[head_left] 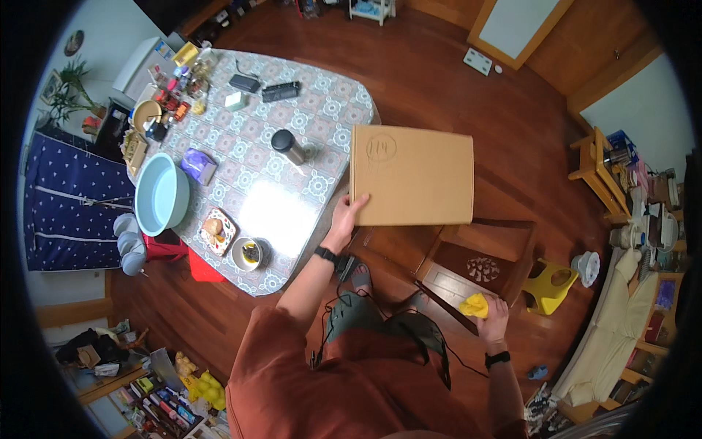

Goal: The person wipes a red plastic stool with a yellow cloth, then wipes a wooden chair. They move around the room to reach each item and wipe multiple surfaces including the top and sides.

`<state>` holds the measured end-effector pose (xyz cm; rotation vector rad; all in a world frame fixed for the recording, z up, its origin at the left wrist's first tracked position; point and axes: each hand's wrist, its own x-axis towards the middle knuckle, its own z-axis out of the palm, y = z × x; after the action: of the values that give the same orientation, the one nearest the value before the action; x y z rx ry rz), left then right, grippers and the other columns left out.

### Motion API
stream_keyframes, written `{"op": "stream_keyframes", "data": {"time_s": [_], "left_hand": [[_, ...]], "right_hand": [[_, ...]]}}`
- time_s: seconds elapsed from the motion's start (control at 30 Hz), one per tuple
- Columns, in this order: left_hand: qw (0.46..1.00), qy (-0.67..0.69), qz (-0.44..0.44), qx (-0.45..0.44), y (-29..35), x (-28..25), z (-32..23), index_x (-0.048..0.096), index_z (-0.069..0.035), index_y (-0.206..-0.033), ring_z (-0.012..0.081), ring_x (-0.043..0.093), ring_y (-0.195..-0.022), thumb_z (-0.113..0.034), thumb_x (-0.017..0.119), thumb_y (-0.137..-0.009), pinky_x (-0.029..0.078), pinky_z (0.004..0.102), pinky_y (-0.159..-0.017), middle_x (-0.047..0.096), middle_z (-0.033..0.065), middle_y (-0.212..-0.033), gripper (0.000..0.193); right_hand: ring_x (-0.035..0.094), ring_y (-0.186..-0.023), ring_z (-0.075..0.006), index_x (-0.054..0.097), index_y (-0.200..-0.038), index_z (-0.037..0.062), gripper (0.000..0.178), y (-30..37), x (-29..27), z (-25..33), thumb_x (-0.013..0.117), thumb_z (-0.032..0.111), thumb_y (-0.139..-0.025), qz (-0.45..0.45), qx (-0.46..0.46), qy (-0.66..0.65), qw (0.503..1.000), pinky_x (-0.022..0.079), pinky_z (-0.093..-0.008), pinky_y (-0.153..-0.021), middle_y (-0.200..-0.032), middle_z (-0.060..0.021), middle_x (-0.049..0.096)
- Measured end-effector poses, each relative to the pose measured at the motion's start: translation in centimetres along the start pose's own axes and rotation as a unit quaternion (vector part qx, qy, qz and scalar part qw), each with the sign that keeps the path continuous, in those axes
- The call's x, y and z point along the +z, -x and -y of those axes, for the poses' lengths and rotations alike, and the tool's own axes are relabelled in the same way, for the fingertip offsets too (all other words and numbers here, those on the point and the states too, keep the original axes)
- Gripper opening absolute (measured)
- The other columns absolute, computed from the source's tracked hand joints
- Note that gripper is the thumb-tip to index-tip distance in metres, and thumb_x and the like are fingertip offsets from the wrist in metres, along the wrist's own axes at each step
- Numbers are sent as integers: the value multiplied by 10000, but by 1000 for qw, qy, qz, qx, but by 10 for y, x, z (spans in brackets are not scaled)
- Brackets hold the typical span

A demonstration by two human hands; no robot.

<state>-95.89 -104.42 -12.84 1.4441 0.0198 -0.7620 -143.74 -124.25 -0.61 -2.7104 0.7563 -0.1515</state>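
Observation:
My left hand (345,221) is closed on the lower left edge of a flat brown cardboard box (417,179), its thumb on the top face. The box is held up beside the table's right edge and has handwriting in a drawn circle on it. Lower right, my right hand (494,320) grips a bunched yellow cloth (474,305). That hand is over the near side of a dark wooden chair (488,234) with a pale patterned patch. Whether the cloth touches the chair, I cannot tell.
A table with a patterned cover (241,150) stands at left, bearing a tumbler (287,146), a light blue basin (161,194), a purple pack (197,167), a plate of food (218,231) and a bowl (247,253). A yellow stool (547,287) stands right of the chair. Cables hang by my legs.

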Motion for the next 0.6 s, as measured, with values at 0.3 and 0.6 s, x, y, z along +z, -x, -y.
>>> {"op": "stream_keyframes", "data": {"time_s": [0.3,0.6], "left_hand": [[970,83,-222,49,-135,8,-40,571,145,-1380,308,662,-1226,-541,857,-861,514,425,-1052,678,226,-1349,906],[948,185,-257,25,-159,-17,-37,560,152,-1454,316,653,-1273,-646,762,-922,503,433,-1090,646,201,-1447,980]], "right_hand": [[610,-1060,-439,639,-1331,63,558,5,-2,-3,723,48,-779,-26,-11,-14,1000,490,-523,-1018,-1114,-200,657],[615,-1032,-438,637,-1322,43,528,2,-8,3,720,38,-800,-36,-10,-32,999,493,-522,-996,-1100,-204,661]]}}
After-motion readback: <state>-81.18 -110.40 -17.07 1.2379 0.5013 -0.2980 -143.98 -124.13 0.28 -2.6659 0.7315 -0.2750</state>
